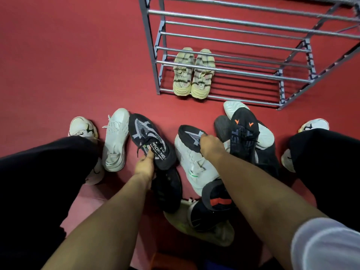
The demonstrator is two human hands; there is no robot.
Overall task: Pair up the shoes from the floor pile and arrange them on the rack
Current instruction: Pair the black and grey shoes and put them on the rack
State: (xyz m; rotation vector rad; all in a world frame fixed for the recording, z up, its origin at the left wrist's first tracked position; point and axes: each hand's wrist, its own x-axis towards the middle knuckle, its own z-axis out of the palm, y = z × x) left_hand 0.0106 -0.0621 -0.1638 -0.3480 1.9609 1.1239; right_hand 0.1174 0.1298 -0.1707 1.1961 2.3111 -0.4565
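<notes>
My left hand (145,166) grips a black knit sneaker with a grey X pattern (148,139) by its heel collar, toe pointing away. My right hand (211,146) holds a second black sneaker with the same grey pattern (191,134), which lies in the pile partly under my hand. A beige pair of sneakers (191,75) stands side by side on the bottom shelf of the grey metal rack (243,73), at its left end.
Between my legs lies a pile: a white sneaker (194,166), a black shoe with orange marks (244,135), a black shoe with a red patch (216,199), several others. A white lace-up sneaker (116,139) lies left. The floor is red carpet (68,65).
</notes>
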